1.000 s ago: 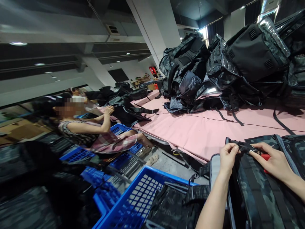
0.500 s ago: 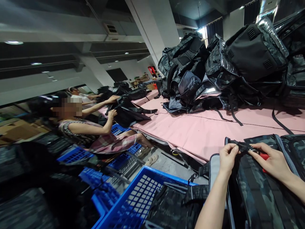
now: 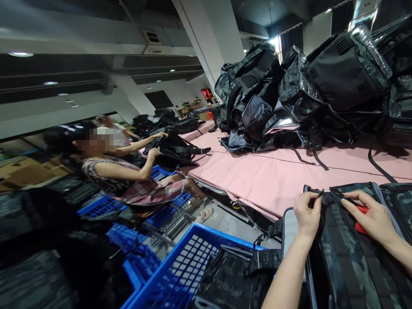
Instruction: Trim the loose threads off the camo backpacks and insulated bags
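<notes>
At lower right, the left hand's fingers (image 3: 298,204) pinch a dark strip (image 3: 321,193) over a camouflage backpack (image 3: 341,253) while the right hand (image 3: 375,216) grips a red-handled tool (image 3: 362,228), seemingly close work calling for steadiness.

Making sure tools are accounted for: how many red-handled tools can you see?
1: the red-handled tool, in the person's right hand at the camouflage bag. Others may be hidden among the piled bags.

At lower right, the left hand (image 3: 308,210) pinches a dark strip (image 3: 321,192) at a backpack (image 3: 346,253); the right hand (image 3: 371,214) holds a red-handled tool (image 3: 361,228). Bags (image 3: 341,86) heap at upper right.
</notes>
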